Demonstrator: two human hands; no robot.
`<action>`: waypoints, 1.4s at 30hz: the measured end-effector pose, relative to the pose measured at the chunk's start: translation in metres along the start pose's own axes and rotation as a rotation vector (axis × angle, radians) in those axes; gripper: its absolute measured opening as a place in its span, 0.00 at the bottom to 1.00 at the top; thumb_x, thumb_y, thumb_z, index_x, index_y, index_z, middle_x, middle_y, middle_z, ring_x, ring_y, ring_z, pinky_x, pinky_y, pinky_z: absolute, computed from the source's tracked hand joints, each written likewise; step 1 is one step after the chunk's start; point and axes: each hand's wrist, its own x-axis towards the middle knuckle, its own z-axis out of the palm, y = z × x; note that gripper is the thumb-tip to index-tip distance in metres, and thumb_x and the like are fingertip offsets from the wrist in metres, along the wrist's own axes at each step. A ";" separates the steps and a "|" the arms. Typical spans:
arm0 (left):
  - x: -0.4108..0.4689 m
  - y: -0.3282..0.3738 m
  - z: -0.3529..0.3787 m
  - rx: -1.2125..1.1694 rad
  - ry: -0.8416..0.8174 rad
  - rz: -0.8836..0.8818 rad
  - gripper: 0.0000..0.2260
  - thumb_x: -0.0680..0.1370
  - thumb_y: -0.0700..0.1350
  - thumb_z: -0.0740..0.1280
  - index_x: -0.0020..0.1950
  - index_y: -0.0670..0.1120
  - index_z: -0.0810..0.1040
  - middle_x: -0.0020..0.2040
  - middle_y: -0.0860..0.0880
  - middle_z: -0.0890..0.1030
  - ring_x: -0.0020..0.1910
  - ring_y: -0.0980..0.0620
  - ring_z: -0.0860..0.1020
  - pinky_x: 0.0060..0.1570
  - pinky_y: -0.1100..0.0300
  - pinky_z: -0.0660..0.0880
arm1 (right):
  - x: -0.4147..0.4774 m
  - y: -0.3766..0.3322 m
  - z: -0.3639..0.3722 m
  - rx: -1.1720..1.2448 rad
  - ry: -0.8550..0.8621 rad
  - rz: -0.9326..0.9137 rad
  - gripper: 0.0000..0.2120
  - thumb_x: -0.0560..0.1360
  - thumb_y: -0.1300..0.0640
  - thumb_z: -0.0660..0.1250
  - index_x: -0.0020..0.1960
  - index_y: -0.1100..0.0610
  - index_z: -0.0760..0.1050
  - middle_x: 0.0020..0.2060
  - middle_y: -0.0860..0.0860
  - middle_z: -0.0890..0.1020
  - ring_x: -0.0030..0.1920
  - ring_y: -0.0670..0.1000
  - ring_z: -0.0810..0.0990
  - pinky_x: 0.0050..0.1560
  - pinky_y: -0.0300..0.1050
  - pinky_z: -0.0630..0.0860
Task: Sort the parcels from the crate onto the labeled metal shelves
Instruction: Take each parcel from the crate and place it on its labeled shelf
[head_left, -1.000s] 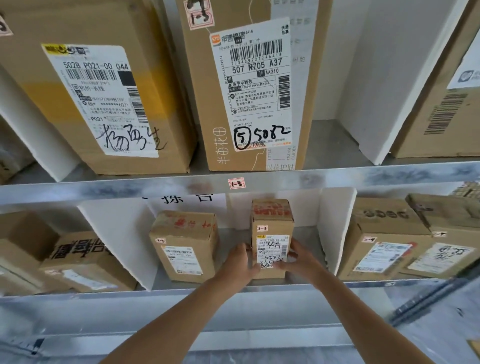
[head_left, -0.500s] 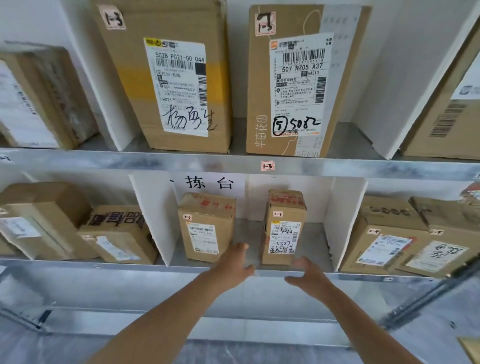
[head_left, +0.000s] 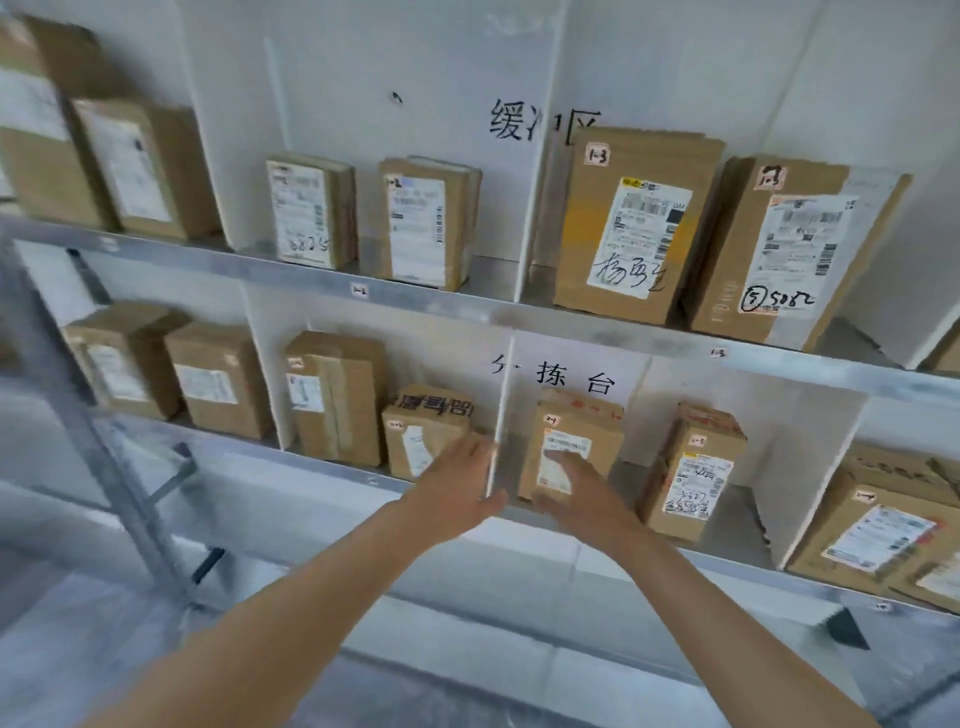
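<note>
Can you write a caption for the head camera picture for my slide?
Left hand and right hand, both open and empty, hover before parcels on the lower metal shelf.

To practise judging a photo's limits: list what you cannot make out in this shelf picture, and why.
Head view:
Small print on the top-shelf box: motion blur.
Label on the lower box: partly covered by the right hand.
End of the upper wall sign: hidden behind the tall box.
First character of the lower wall sign: behind the white divider.
The corner box: cut by the right edge.
The crate: out of frame.
</note>
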 end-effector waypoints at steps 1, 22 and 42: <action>-0.011 -0.012 -0.015 0.017 0.023 -0.019 0.26 0.78 0.50 0.64 0.73 0.43 0.62 0.72 0.46 0.65 0.72 0.46 0.63 0.68 0.55 0.62 | 0.000 -0.024 0.004 0.011 0.008 -0.042 0.31 0.76 0.49 0.69 0.75 0.53 0.62 0.68 0.48 0.68 0.72 0.51 0.66 0.61 0.41 0.67; -0.131 -0.225 -0.222 0.356 0.292 -0.313 0.29 0.78 0.54 0.63 0.75 0.45 0.60 0.76 0.47 0.61 0.76 0.49 0.55 0.75 0.54 0.50 | 0.073 -0.340 0.117 0.074 -0.128 -0.458 0.30 0.80 0.44 0.63 0.77 0.48 0.56 0.76 0.47 0.61 0.75 0.52 0.63 0.71 0.50 0.64; -0.053 -0.436 -0.354 0.283 0.398 -0.384 0.28 0.80 0.54 0.60 0.76 0.43 0.59 0.75 0.47 0.62 0.75 0.50 0.57 0.75 0.56 0.53 | 0.264 -0.546 0.185 0.110 -0.095 -0.568 0.30 0.80 0.45 0.63 0.77 0.46 0.54 0.72 0.47 0.65 0.66 0.47 0.68 0.56 0.41 0.70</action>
